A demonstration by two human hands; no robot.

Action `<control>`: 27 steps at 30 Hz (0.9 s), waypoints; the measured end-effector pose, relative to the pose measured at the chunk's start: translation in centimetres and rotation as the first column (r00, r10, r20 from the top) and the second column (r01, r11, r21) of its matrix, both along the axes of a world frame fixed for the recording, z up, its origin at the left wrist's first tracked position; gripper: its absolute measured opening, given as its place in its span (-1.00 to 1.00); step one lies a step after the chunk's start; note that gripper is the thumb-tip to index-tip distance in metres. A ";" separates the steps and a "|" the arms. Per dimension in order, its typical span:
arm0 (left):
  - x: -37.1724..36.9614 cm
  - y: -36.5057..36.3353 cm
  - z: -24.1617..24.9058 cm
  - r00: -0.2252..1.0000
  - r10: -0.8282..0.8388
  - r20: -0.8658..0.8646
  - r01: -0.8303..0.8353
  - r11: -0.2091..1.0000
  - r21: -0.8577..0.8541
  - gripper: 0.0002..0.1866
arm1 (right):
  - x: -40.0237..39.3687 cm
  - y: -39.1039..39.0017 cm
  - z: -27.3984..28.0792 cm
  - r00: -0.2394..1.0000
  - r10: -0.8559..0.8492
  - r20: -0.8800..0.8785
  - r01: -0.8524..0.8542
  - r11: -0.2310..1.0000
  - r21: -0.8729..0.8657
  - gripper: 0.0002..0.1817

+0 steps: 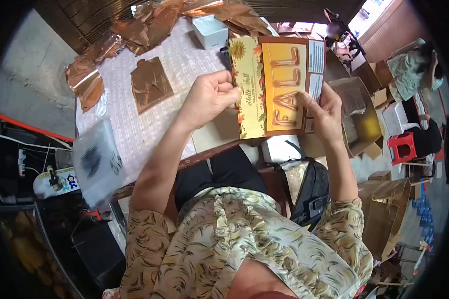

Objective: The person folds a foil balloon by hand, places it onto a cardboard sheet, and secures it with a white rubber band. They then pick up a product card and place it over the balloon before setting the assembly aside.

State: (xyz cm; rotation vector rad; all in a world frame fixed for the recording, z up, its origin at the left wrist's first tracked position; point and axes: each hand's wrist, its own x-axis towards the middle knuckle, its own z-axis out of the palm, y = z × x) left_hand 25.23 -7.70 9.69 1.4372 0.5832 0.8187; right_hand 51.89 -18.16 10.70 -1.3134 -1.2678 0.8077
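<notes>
A printed balloon banner package (284,65) is held up over the table's right edge. Its front shows copper letters reading FALL and a yellow flap with "Hello Fall". My left hand (209,97) pinches the yellow flap at the package's left side, fingers curled. On the opposite side my right hand (326,114) grips the edge, thumb flat across the front and the other fingers hidden behind. A folded copper foil piece (151,84) lies on the white-covered table (119,99), left of my left hand.
Crumpled copper foil (147,30) lines the table's back edge, near a pale plastic bin (210,32). A clear plastic pack (99,162) stands at the left corner. To the right are cardboard boxes (384,214), a black bag (307,189), a red stool (402,148) and another person (411,72).
</notes>
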 end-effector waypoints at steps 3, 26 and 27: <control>0.9 -0.7 0.3 0.993 0.018 -0.113 -0.015 0.999 0.030 -0.86 | -0.2 -1.4 0.5 0.999 -0.004 -0.039 0.007 0.997 0.077 -0.72; 5.6 -5.4 -3.2 0.982 0.173 0.080 -0.169 0.984 -0.060 -0.82 | 1.2 -6.3 -0.5 0.995 -0.090 -0.034 0.091 0.995 0.038 -0.62; 6.1 -6.1 -3.0 0.969 0.246 0.039 -0.245 0.969 -0.014 -0.85 | 1.2 -6.6 -0.5 0.996 -0.081 -0.028 0.082 0.995 0.061 -0.62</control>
